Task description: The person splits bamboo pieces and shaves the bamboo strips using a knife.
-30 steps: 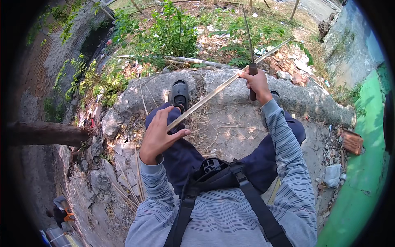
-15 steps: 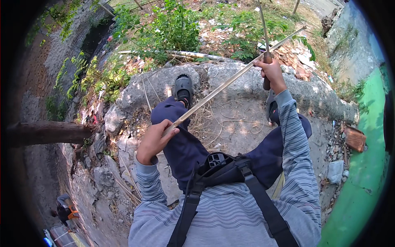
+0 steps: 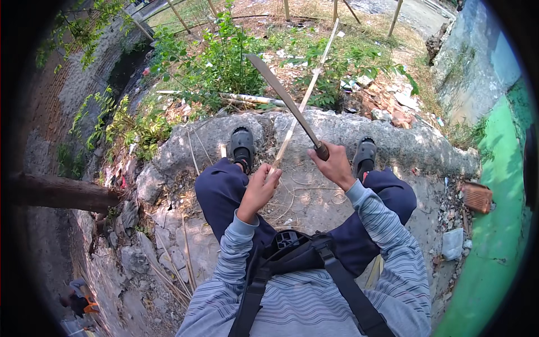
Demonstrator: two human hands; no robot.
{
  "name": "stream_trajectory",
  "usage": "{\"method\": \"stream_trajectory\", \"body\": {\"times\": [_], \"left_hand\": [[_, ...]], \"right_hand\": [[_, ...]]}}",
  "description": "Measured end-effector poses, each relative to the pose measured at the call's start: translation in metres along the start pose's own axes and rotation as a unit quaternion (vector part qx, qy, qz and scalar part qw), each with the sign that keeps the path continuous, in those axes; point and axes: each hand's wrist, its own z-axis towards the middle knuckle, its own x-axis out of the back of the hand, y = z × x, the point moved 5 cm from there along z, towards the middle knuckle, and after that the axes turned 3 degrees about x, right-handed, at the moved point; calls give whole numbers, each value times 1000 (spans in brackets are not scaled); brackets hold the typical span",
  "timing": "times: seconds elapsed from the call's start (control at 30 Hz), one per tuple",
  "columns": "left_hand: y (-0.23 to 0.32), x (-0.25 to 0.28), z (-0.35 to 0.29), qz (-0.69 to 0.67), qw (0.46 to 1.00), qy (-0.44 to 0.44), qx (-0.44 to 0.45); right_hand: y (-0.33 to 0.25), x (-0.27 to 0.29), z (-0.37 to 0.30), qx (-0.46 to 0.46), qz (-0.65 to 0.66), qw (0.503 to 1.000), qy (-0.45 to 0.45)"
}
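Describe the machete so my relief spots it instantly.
Find the rough concrete ledge. Just below it, the right hand grips a brown handle. From there the machete slants up-left, its broad dark blade unlike the pale bamboo-like strip it crosses.

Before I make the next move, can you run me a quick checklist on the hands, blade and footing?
1. Left hand gripping the near end of the pale strip: ok.
2. Right hand closed around the dark handle of the long knife: ok.
3. Left hand away from the knife's blade: ok, the blade crosses the strip farther out.
4. Blade touching the strip: cannot tell, they overlap in this view.
5. Left shoe and right shoe away from the blade: ok, both look apart from it.
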Motion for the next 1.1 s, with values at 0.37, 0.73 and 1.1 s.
{"method": "stream_trajectory", "body": {"times": [0.37,0.73,1.1], "left_hand": [[5,-41,13,-93,992,-65,58],[11,-40,6,-318,924,-150,153],[24,-33,12,-80,997,-1,-11]], "right_hand": [[21,-56,-41,-5,2,993,-118],[12,-55,-26,22,-55,994,-88],[16,-61,-25,60,-128,982,-121]]}}
